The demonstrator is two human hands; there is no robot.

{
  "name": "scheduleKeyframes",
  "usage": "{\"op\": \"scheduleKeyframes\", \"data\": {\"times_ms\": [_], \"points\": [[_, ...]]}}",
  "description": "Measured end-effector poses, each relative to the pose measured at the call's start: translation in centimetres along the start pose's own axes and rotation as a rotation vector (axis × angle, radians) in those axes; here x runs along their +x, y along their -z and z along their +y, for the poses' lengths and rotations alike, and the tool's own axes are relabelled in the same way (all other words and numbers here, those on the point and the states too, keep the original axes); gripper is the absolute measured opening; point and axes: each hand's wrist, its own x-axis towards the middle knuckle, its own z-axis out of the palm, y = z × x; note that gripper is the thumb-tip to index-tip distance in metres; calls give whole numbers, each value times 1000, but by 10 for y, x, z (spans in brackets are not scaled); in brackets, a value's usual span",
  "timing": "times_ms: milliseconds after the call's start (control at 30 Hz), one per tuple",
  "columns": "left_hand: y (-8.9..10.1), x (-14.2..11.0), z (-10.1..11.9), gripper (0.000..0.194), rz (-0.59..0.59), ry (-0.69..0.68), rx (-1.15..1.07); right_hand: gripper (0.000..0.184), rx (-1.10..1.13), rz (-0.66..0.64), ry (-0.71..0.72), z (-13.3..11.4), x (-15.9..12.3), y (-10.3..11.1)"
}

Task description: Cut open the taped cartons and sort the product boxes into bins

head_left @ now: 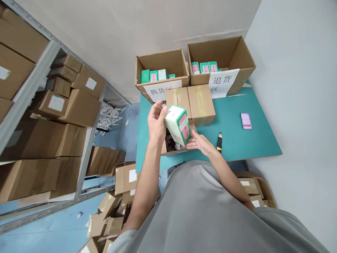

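Carton (177, 125) held tilted in left hand (156, 121), right hand (200, 143) spread at near right edge; possible drop from light fingertip grip.

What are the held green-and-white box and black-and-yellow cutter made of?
Green-and-white rectangular box: probably thin, smooth card, from crisp edges and printed panels. Slim black-and-yellow cutter: likely plastic body, from its solid colours; finish unclear at this size.

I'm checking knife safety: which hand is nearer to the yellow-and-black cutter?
The right. The right hand is just left of the yellow-and-black cutter, by the lower end of the green-and-white box; the left hand is farther away, across the box.
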Motion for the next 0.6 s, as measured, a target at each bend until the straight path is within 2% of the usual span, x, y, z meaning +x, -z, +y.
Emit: {"op": "scheduleKeyframes", "data": {"times_ms": [200,367,500,600], "points": [[3,-43,-9,73,20,71,-13,83,-97,65,76,-7,12,11],[6,-95,-30,77,75,173,-39,83,-69,134,210,-21,29,4],[-4,-133,-43,84,35,347,-120,89,6,222,322,-36,42,-9],[-21,-152,-45,92,12,332,-59,94,13,151,400,-42,52,-16]]}}
